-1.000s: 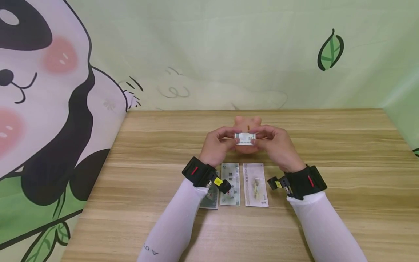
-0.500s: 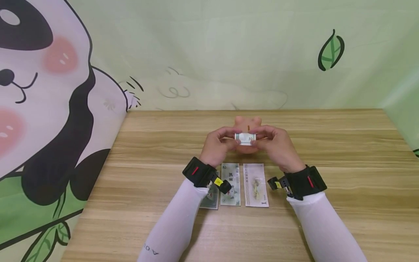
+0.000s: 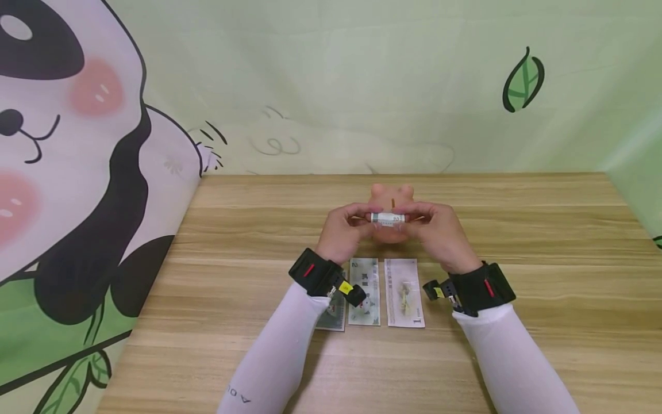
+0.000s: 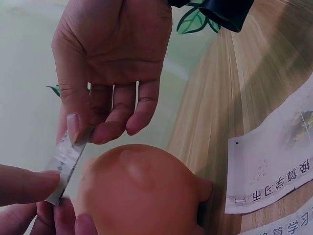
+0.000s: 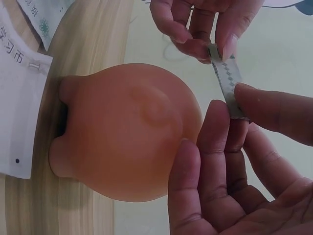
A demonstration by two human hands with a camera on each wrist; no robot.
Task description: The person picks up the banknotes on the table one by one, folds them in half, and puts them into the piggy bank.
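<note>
Just above a pink piggy bank (image 3: 391, 194), both hands hold a folded play banknote (image 3: 388, 218) level between them. My left hand (image 3: 339, 234) pinches its left end with thumb and fingers, while my right hand (image 3: 439, 234) pinches the right end. The note is now a narrow strip printed with a "2". In the right wrist view, the folded banknote (image 5: 226, 81) shows layered edges, with a thumb pressing on its face at each end. The piggy bank's curled tail (image 5: 154, 105) faces my hands. Its dark coin slot (image 3: 393, 202) shows just beyond the note.
Nearer me on the wooden table (image 3: 543, 299) lie three flat play notes side by side: a pinkish 1 note (image 3: 404, 293), a green 2 note (image 3: 364, 282) and a grey-green note (image 3: 333, 316) partly under my left wrist. A printed cloth (image 3: 331, 86) hangs behind.
The note has gone from a wider rectangle to a narrower strip as the fingers fold it over. Both hands have dipped slightly toward me. The piggy bank and the flat notes have not moved.
</note>
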